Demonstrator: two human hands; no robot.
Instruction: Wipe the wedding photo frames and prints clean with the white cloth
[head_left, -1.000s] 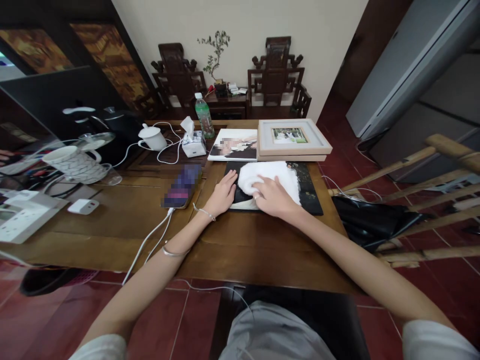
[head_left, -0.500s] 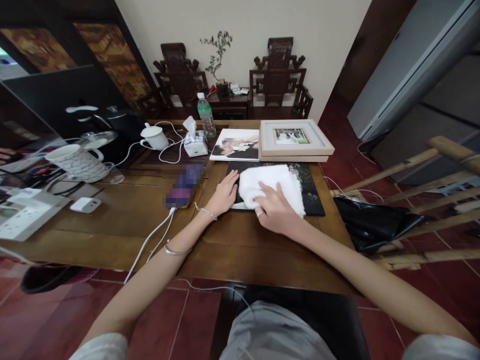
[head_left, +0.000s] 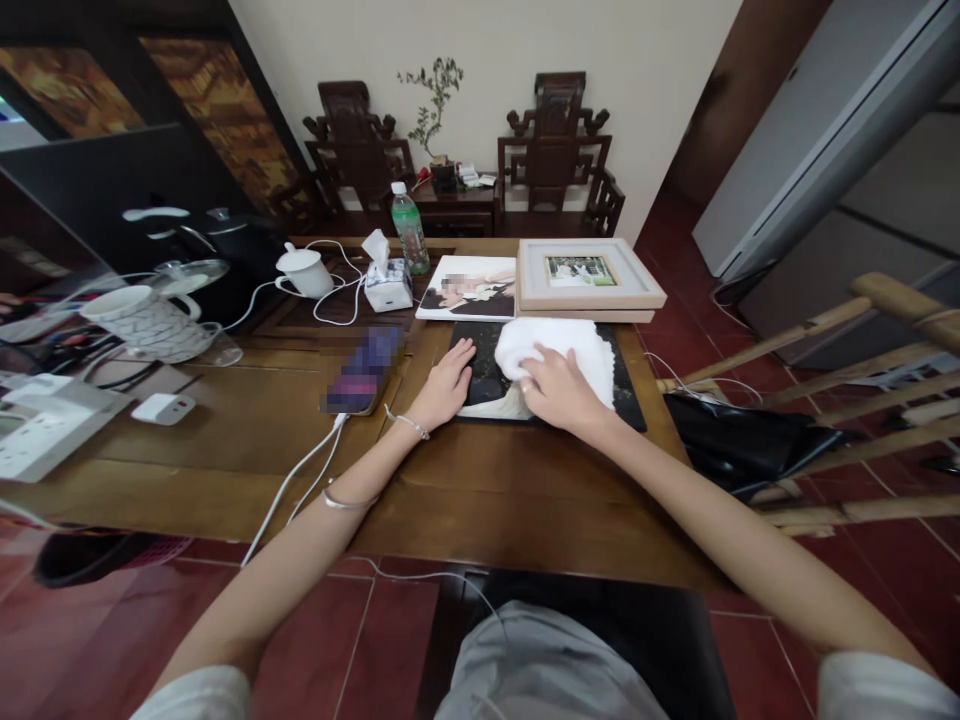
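A dark photo panel (head_left: 484, 365) lies flat on the wooden table, with a pale shape along its near edge. Across its middle and right is a folded white towel (head_left: 589, 345), hiding much of the picture. My right hand (head_left: 562, 390) presses on the towel and grips it, fingers bent into the cloth. With fingers stretched out, my left hand (head_left: 448, 385) rests flat at the panel's left edge. Just beyond the panel lie a white-edged photo print (head_left: 480, 285) and a stack of pale-framed pictures (head_left: 540, 280).
A phone (head_left: 364, 370) on a white cable lies left of my left hand. Farther back stand a tissue box (head_left: 388, 290), a green-labelled bottle (head_left: 409, 230) and a lidded cup (head_left: 304, 272). A patterned mug (head_left: 157, 325) and power strip (head_left: 56, 425) are at left.
My right hand and the towel have moved slightly right and away from me, uncovering more of the panel's left side. My left hand stays at the panel's edge.
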